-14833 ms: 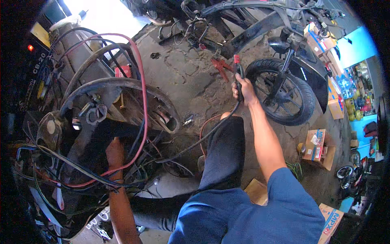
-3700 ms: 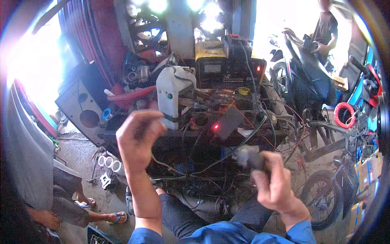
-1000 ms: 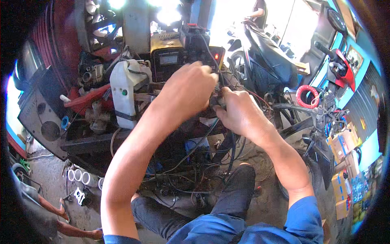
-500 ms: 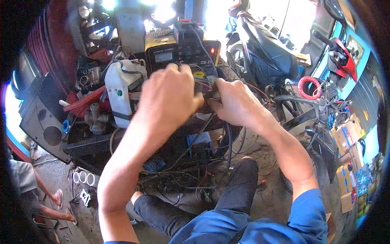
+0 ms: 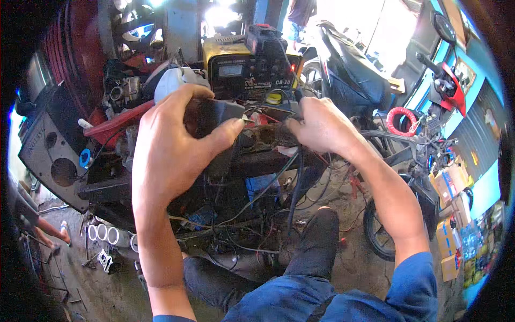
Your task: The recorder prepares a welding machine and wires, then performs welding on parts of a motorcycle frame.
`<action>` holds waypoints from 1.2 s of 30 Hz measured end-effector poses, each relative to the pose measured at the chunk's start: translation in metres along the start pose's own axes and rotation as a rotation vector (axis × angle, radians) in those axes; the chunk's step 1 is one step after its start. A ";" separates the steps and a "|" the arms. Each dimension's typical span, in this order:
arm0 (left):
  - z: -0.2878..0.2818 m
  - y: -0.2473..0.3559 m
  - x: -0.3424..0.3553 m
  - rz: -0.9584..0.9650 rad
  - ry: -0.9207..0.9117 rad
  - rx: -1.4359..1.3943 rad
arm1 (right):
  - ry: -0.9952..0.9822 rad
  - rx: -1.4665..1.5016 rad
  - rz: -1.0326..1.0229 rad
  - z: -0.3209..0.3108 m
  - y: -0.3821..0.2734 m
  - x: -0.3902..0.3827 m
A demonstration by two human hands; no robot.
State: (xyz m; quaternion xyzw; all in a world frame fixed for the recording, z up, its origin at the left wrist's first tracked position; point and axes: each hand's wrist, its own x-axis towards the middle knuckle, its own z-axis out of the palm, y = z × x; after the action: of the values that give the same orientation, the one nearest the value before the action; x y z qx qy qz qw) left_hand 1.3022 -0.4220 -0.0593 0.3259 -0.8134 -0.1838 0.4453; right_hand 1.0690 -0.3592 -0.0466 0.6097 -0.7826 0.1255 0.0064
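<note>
At 2 o'clock from the centre of view, your right hand (image 5: 327,126) has thumb and forefinger drawn together, apparently clamped on a thick black cable (image 5: 294,188) that hangs below it. At 10 o'clock your left hand (image 5: 169,137) is curved, thumb apart from forefinger; between them lies a dark grey block (image 5: 224,111), though whether they grip it cannot be told. The cable is probably heavy for its width, springy and possibly greasy; it is best pinched close to its end. The block looks light, rigid and smooth, best held by opposite edges. Containers: at 11 o'clock, partly behind your left fingers, a white plastic jug (image 5: 170,81), contents hidden; at 4 o'clock, cardboard cartons (image 5: 446,242) beside clear bottles (image 5: 470,240), contents of both too small to tell.
</note>
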 end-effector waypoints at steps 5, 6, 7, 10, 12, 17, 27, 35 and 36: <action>-0.007 -0.022 -0.023 -0.048 0.095 -0.268 | 0.050 -0.010 0.147 0.008 -0.010 -0.007; -0.007 -0.026 -0.027 -0.093 0.139 -0.338 | 0.082 -0.015 0.122 0.008 -0.014 -0.007; -0.009 -0.032 -0.029 -0.107 0.123 -0.387 | 0.027 0.000 0.194 0.008 -0.017 -0.006; -0.011 -0.047 -0.035 -0.124 0.175 -0.503 | 0.012 -0.002 0.286 0.013 -0.028 -0.006; -0.012 -0.056 -0.037 -0.111 0.171 -0.528 | 0.053 -0.028 0.298 0.020 -0.035 -0.006; -0.013 -0.074 -0.049 -0.074 0.182 -0.538 | 0.260 -0.009 0.317 0.044 -0.048 -0.012; -0.006 -0.102 -0.062 -0.140 0.201 -0.659 | 0.278 0.010 0.368 0.044 -0.061 -0.018; -0.007 -0.109 -0.062 -0.154 0.206 -0.662 | 0.277 0.003 0.383 0.054 -0.068 -0.012; -0.008 -0.109 -0.061 -0.131 0.217 -0.639 | 0.267 0.021 0.434 0.054 -0.069 -0.012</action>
State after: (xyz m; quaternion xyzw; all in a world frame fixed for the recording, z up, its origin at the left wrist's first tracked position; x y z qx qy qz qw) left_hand 1.3726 -0.4582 -0.1566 0.2393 -0.6401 -0.4216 0.5961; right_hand 1.1462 -0.3740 -0.0882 0.4052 -0.8862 0.2114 0.0762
